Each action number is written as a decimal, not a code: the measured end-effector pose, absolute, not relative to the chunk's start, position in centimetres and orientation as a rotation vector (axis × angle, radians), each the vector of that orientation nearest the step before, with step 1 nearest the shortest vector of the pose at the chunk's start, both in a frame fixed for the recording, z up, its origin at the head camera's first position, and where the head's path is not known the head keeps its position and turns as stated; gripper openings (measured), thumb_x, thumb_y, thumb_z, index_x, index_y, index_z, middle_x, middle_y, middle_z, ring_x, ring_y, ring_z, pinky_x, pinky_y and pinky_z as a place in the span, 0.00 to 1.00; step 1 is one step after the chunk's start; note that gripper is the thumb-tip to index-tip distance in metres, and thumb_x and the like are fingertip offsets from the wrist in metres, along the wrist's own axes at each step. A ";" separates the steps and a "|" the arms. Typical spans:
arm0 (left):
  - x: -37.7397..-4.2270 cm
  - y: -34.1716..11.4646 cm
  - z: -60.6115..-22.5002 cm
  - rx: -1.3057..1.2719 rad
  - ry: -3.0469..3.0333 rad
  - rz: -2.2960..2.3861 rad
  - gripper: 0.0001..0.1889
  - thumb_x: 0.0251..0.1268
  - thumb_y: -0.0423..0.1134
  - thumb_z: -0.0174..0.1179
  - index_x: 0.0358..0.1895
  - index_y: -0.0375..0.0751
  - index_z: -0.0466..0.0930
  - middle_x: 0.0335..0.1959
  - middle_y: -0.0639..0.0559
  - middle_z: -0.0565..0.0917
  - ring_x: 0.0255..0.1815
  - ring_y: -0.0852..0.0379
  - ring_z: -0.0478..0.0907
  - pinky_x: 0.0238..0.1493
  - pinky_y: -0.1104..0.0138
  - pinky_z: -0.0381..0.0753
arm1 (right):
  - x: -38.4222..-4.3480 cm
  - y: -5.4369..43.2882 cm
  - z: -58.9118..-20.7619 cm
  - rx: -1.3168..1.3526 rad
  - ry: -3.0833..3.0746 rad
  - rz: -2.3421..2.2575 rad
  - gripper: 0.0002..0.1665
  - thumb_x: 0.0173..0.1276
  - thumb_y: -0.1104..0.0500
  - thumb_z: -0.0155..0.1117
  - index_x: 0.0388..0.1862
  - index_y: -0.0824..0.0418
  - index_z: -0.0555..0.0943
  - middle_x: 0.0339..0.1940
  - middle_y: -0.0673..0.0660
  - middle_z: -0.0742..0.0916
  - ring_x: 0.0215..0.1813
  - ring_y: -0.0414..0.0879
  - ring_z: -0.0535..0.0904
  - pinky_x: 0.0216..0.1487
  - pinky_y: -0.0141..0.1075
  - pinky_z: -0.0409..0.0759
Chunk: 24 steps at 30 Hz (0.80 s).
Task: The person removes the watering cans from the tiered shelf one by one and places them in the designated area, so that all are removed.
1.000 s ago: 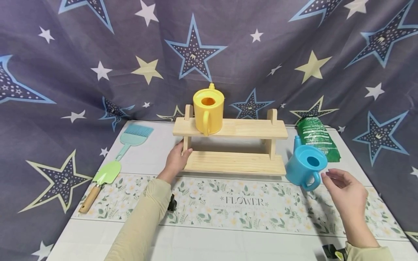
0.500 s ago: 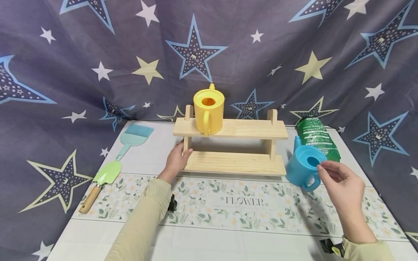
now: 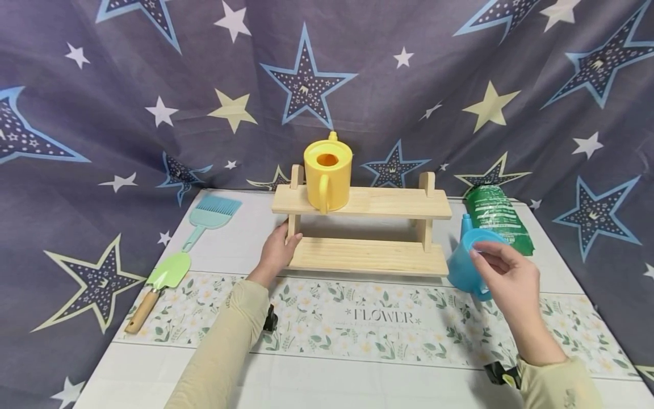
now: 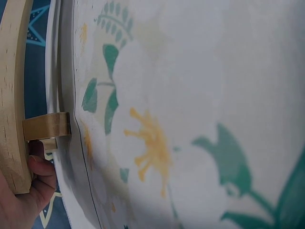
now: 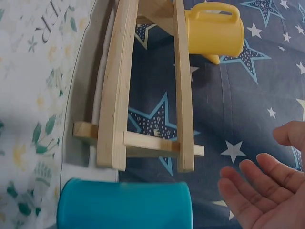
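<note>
A two-tier wooden shelf (image 3: 368, 257) stands mid-table. My left hand (image 3: 277, 250) grips its left end, and in the left wrist view the fingers (image 4: 43, 172) curl round the edge of the wood. On the top tier sits a yellow watering can (image 3: 334, 179), upright, handle toward me. Right of the shelf stands a blue watering can (image 3: 462, 270). My right hand (image 3: 511, 278) hovers in front of it and partly covers its top and handle. The right wrist view has the thumb and fingers (image 5: 264, 191) spread apart, holding nothing, beside the blue can.
A green bag (image 3: 498, 218) lies at the back right. On the left are a light blue brush (image 3: 212, 213) and a green trowel (image 3: 171, 270) with a wooden handle. Flower-print cloth (image 3: 357, 341) covers the table, and a starry curtain (image 3: 204, 51) hangs behind.
My right hand has moved left, from beside the blue watering can's handle to in front of its top. The left hand keeps its grip on the shelf, which stays in place.
</note>
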<state>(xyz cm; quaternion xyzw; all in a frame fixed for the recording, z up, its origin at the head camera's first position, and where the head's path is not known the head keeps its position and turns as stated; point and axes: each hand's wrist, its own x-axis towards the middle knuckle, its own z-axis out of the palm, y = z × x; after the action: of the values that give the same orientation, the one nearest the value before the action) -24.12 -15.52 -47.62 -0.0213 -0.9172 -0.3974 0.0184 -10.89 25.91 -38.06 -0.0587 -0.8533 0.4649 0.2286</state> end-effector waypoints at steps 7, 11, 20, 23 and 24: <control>-24.1 -15.5 -47.6 -0.064 -2.847 -1.242 0.28 0.75 0.45 0.52 0.74 0.41 0.60 0.64 0.36 0.72 0.64 0.39 0.70 0.65 0.48 0.68 | -11.9 24.8 -38.0 -0.010 -2.352 1.360 0.16 0.67 0.58 0.68 0.50 0.66 0.83 0.46 0.54 0.86 0.42 0.29 0.82 0.44 0.19 0.77; -24.1 -15.5 -47.5 -0.054 -2.849 -1.238 0.28 0.75 0.46 0.52 0.74 0.42 0.61 0.64 0.37 0.72 0.65 0.40 0.70 0.66 0.48 0.67 | -12.6 24.1 -37.9 0.069 -2.341 1.398 0.17 0.67 0.58 0.68 0.51 0.66 0.83 0.49 0.59 0.86 0.44 0.30 0.82 0.45 0.20 0.77; -24.2 -15.6 -47.6 -0.064 -2.866 -1.206 0.29 0.76 0.46 0.51 0.75 0.42 0.59 0.65 0.36 0.72 0.66 0.40 0.69 0.67 0.48 0.65 | -13.8 22.3 -37.5 0.140 -2.371 1.463 0.19 0.68 0.54 0.67 0.53 0.65 0.82 0.50 0.60 0.85 0.45 0.32 0.82 0.46 0.22 0.78; -24.2 -15.6 -47.7 -0.072 -2.874 -1.196 0.30 0.76 0.47 0.51 0.75 0.42 0.58 0.65 0.36 0.71 0.66 0.40 0.69 0.67 0.48 0.65 | -14.3 21.8 -37.5 0.170 -2.373 1.493 0.20 0.68 0.54 0.67 0.53 0.66 0.82 0.50 0.61 0.85 0.45 0.32 0.82 0.46 0.24 0.79; -24.2 -15.6 -47.7 -0.072 -2.874 -1.199 0.30 0.76 0.48 0.51 0.75 0.42 0.58 0.64 0.36 0.71 0.66 0.39 0.69 0.67 0.48 0.66 | -14.5 21.6 -37.5 0.184 -2.372 1.502 0.20 0.69 0.54 0.67 0.53 0.66 0.81 0.50 0.61 0.85 0.45 0.32 0.82 0.45 0.24 0.80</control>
<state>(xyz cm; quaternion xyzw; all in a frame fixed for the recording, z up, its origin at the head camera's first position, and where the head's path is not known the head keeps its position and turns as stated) -24.21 -15.59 -47.69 -0.0232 -0.9226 -0.3848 0.0134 -14.47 21.59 -37.46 0.0646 -0.8317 0.5268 0.1634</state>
